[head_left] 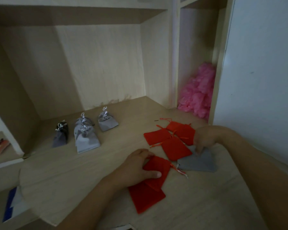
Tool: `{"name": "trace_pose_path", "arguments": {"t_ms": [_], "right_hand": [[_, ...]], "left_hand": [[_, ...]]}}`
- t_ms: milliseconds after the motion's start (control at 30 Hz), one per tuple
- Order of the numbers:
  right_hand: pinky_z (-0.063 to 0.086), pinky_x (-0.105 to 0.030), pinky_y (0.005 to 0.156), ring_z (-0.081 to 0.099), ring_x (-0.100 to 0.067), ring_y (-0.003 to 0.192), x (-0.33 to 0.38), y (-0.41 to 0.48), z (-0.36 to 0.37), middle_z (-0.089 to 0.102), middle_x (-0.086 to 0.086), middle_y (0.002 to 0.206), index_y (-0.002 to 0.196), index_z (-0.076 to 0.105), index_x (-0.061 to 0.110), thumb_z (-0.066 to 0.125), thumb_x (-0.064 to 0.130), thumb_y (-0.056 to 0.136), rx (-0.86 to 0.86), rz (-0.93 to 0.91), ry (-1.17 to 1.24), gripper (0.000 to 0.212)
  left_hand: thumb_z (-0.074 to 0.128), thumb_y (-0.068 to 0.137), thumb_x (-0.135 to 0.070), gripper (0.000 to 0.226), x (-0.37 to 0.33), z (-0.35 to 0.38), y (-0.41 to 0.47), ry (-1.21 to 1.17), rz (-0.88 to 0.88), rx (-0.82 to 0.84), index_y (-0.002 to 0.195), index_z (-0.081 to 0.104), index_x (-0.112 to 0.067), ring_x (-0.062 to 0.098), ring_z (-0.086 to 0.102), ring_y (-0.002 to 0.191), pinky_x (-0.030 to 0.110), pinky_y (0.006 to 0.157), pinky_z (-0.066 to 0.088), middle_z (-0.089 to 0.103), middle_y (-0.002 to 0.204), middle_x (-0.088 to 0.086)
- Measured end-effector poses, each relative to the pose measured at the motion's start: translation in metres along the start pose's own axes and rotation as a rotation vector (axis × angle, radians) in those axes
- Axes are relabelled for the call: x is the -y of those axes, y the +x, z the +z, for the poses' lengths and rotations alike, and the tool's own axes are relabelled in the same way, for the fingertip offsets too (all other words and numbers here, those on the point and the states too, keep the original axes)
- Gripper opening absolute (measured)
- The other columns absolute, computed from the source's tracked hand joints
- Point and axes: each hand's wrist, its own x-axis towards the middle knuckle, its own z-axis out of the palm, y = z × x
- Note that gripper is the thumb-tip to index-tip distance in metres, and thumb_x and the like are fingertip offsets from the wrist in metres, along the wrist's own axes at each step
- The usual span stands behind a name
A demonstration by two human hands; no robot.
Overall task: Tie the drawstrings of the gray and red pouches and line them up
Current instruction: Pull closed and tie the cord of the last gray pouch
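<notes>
As the left hand [138, 166] grips a red fabric pouch [158, 173], the right hand [204, 138] pinches a gray fabric pouch [198, 162]. Both lie flat.

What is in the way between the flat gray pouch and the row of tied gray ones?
Flat red pouches lie between the gray pouch, held by the right hand, and the tied row. Lifted over them, probably nothing blocks it.

Pale wood-grain desk [73, 171] near, shelf [73, 15] overhead far. White wall [264, 72] right. Pink crumpled heap [198, 92] in narrow far-right compartment [196, 39]; dim light.
</notes>
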Motion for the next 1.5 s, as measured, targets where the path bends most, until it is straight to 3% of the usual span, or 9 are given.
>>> {"name": "trace_pose_path", "arguments": {"t_ms": [233, 333, 500, 633, 867, 1133, 1267, 1367, 1500], "right_hand": [[0.028, -0.012, 0.037, 0.037, -0.008, 0.053, 0.007, -0.030, -0.034, 0.043, 0.002, 0.062, 0.063, 0.048, 0.014, 0.059, 0.007, 0.082, -0.142, -0.015, 0.154, 0.023], [0.025, -0.020, 0.041, 0.034, -0.013, 0.050, 0.012, -0.043, -0.055, 0.039, -0.001, 0.059, 0.064, 0.048, 0.006, 0.057, 0.003, 0.080, -0.225, -0.019, 0.252, 0.018], [0.029, -0.017, 0.042, 0.041, -0.014, 0.057, 0.024, -0.051, -0.076, 0.046, -0.003, 0.064, 0.068, 0.052, 0.006, 0.053, 0.007, 0.088, -0.399, -0.004, 0.208, 0.021], [0.041, -0.025, 0.064, 0.054, -0.016, 0.090, 0.029, -0.041, -0.081, 0.057, -0.003, 0.105, 0.111, 0.057, 0.017, 0.055, 0.008, 0.088, -0.774, -0.070, 0.566, 0.025], [0.047, -0.026, 0.073, 0.058, -0.016, 0.083, 0.060, -0.001, -0.070, 0.059, 0.000, 0.081, 0.080, 0.055, 0.026, 0.069, 0.005, 0.078, -0.912, -0.333, 1.103, 0.025], [0.046, -0.023, 0.067, 0.060, -0.015, 0.086, 0.084, 0.035, -0.051, 0.064, -0.004, 0.097, 0.084, 0.060, 0.022, 0.074, 0.008, 0.076, -0.477, -0.386, 1.174, 0.021], [0.053, -0.023, 0.071, 0.068, -0.019, 0.092, 0.094, 0.046, -0.038, 0.070, -0.008, 0.104, 0.103, 0.068, 0.008, 0.072, 0.020, 0.082, -0.223, -0.423, 1.260, 0.025], [0.054, -0.027, 0.078, 0.069, -0.017, 0.096, 0.105, 0.062, -0.030, 0.072, -0.004, 0.103, 0.105, 0.072, 0.013, 0.068, 0.043, 0.080, -0.279, -0.413, 1.427, 0.039], [0.053, -0.021, 0.079, 0.069, -0.013, 0.090, 0.117, 0.075, -0.027, 0.073, -0.004, 0.096, 0.096, 0.074, 0.009, 0.065, 0.030, 0.087, -0.390, -0.399, 1.604, 0.024]], "left_hand": [[0.070, 0.078, -0.045, 0.068, -0.001, -0.008, 0.000, 0.018, -0.029, 0.074, 0.136, 0.043, -0.022, 0.005, 0.037, 0.126, 0.015, 0.104, 0.027, 0.038, 0.136, -0.008], [0.075, 0.076, -0.038, 0.058, 0.000, -0.018, 0.005, -0.185, -0.091, 0.101, 0.127, 0.052, -0.021, 0.001, 0.049, 0.118, 0.019, 0.103, 0.036, 0.052, 0.129, -0.009], [0.069, 0.083, -0.029, 0.014, -0.002, -0.043, 0.018, -0.419, -0.040, -0.074, 0.088, 0.071, -0.017, 0.004, 0.063, 0.076, 0.016, 0.070, 0.046, 0.070, 0.081, -0.005], [0.060, 0.079, -0.038, 0.033, -0.006, -0.054, 0.022, -0.621, -0.059, 0.048, 0.086, 0.073, -0.009, 0.012, 0.070, 0.079, 0.019, 0.070, 0.053, 0.074, 0.084, 0.005], [0.035, 0.083, -0.052, 0.062, -0.007, -0.055, 0.028, -1.057, -0.029, 0.102, 0.114, 0.062, -0.006, 0.024, 0.066, 0.104, 0.026, 0.083, 0.054, 0.068, 0.111, 0.013], [0.045, 0.090, -0.035, 0.042, 0.028, -0.054, 0.037, -1.395, -0.032, -0.352, 0.122, 0.058, -0.010, 0.019, 0.063, 0.094, 0.026, 0.077, 0.055, 0.066, 0.108, 0.008], [0.055, 0.085, -0.014, 0.021, 0.042, -0.059, 0.036, -1.423, -0.061, -0.480, 0.103, 0.062, -0.004, 0.017, 0.065, 0.086, 0.025, 0.074, 0.055, 0.070, 0.093, 0.005], [0.051, 0.090, -0.003, 0.012, 0.044, -0.058, 0.037, -1.307, -0.108, -0.594, 0.090, 0.062, -0.004, 0.014, 0.063, 0.074, 0.022, 0.066, 0.054, 0.068, 0.080, 0.004], [0.052, 0.091, -0.005, 0.012, 0.041, -0.053, 0.036, -1.172, -0.092, -0.683, 0.086, 0.063, -0.004, 0.018, 0.059, 0.082, 0.021, 0.067, 0.052, 0.064, 0.088, 0.009]]}}
